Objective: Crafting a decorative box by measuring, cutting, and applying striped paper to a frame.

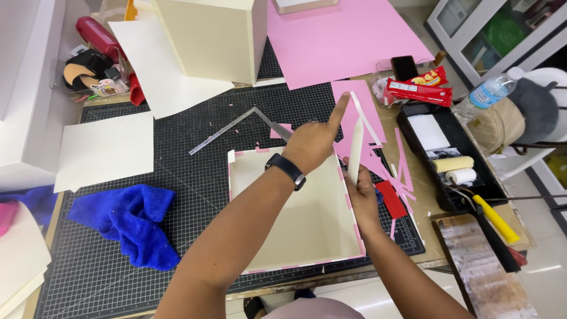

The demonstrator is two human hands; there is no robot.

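Ctr frame: your right grip (361,190) is pinching a cream strip (356,150) upright; left grip (313,140) w/ index finger spread out, hovering over cream tray (295,224) on desk (195,177).

Workbench (426,251) bearing a gridded black cutting mat (195,177), on which lie a blue cloth (133,221), cream card sheets (106,147), a steel square (239,127), pink paper (336,35) and a shallow cream tray (295,215).

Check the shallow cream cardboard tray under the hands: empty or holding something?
Empty. The shallow cream cardboard tray lies open side up on the cutting mat, its bare floor showing; the forearms cross above it, nothing visibly inside.
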